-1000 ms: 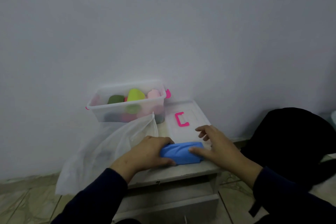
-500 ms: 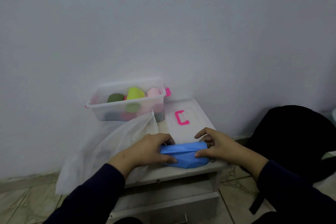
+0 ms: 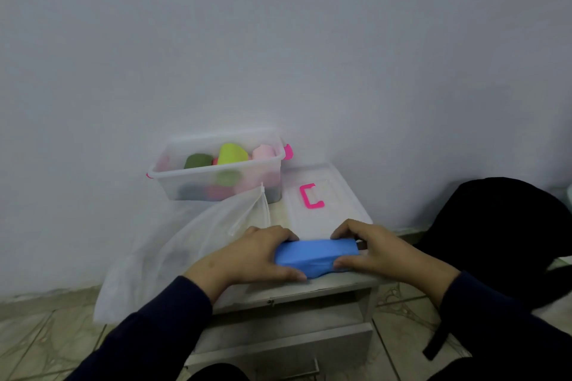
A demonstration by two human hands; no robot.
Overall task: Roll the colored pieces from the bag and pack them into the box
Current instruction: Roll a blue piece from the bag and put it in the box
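Rolling the blue piece (image 3: 315, 257) comes now; left hand (image 3: 247, 257) and right hand (image 3: 377, 252) both grip it. Next, it goes in the box (image 3: 216, 178).

Blue piece (image 3: 315, 257) gripped between both hands, box and bag beyond.

The blue piece lies as a thick roll, left hand (image 3: 247, 257) clasping one end, right hand (image 3: 380, 254) the other. The white, translucent bag (image 3: 173, 257) sags just left of the left hand. The clear box (image 3: 216, 179), open, stands beyond the left hand, holding green, yellow-green and pink rolled pieces (image 3: 232, 155).
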